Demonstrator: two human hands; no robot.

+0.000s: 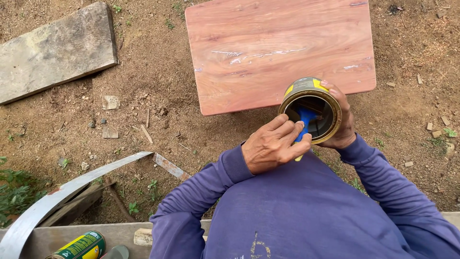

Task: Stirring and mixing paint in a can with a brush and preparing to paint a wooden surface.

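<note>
Nearest the camera, the left hand [270,146] pinches the blue handle of a brush [304,125] whose head dips into an open round tin [311,109]. The right hand [342,122] wraps the tin's far right side, fingers closed around its wall, holding it above the bare ground, just near of a reddish wooden board [280,50]. The tin looks rigid, probably weighty with liquid, best gripped around its wall; its rim may be slippery.

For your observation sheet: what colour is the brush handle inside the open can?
Blue brush handle, seen in the head view.

Reddish board [280,50], grey plank [55,50] — green can [79,247], metal strip [72,184].
</note>
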